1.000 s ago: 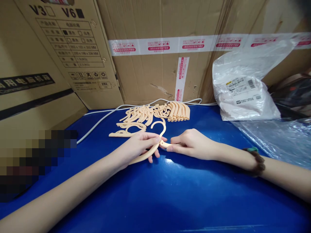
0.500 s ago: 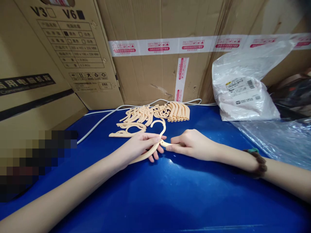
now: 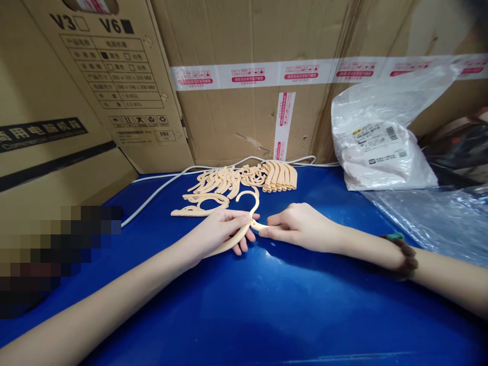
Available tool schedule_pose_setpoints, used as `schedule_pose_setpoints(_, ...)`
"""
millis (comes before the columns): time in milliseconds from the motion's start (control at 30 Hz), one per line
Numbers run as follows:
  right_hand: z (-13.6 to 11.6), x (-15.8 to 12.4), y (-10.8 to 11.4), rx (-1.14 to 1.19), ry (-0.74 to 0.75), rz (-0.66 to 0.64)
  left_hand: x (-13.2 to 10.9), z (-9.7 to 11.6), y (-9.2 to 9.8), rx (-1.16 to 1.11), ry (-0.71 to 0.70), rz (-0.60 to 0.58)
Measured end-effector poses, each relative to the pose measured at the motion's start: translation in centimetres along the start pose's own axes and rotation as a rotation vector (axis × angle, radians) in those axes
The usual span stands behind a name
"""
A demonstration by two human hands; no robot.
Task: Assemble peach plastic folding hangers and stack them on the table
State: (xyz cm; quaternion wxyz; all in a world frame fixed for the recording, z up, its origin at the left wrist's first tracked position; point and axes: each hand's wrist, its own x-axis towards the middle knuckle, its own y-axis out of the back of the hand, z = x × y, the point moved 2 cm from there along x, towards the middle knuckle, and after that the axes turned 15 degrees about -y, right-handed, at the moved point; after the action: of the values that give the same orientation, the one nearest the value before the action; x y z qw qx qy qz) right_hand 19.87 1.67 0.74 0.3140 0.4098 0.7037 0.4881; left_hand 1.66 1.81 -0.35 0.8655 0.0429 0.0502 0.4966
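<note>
Your 2 hands at a beige plastic hanger. Your left hand (image 3: 224, 226) grips the hanger (image 3: 238, 238) near its joint, thumb on top, other fingers spread beneath; its long curved arm runs back under your palm toward your wrist. The hook (image 3: 256, 201) rises just beyond your left fingertips, its curl toward your left. Your right hand (image 3: 297, 226), closed in a pinch, grips a second hanger arm (image 3: 261, 225), whose rounded, holed end meets the base of the hook between your hands; you cannot tell here whether the joint is fully seated. A brown scrunchie (image 3: 404, 256) circles your right wrist.

Just beyond your left hand lie flat hanger pieces (image 3: 202, 209). Farther out, ahead of both hands, are loose curved hanger parts (image 3: 217, 180), a cluster of hooks (image 3: 253, 175) and a neat row of curved arms (image 3: 282, 175). A white cable (image 3: 158, 193) runs behind them. Beyond your right hand stands a labelled white plastic bag (image 3: 381, 152). Below both hands spreads the blue tabletop (image 3: 244, 315).
</note>
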Motion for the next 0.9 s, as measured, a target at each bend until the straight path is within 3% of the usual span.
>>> schedule_pose_setpoints(533, 0.6, 0.4, 0.0, -0.005, 0.009, 0.006, 0.3, -0.3, -0.1, 0.041, 0.002, -0.014)
schedule_pose_setpoints(667, 0.6, 0.4, 0.0, -0.018, 0.027, 0.015, 0.4, -0.4, 0.0, 0.098, -0.012, -0.063)
schedule_pose_setpoints(767, 0.6, 0.3, -0.2, -0.029, 0.047, 0.028, 0.1, -0.3, 0.1, 0.21, -0.077, -0.158)
schedule_pose_setpoints(900, 0.8, 0.3, -0.3, -0.014, 0.062, 0.043, -1.0, 0.6, -0.1, 0.523, -0.184, -0.246)
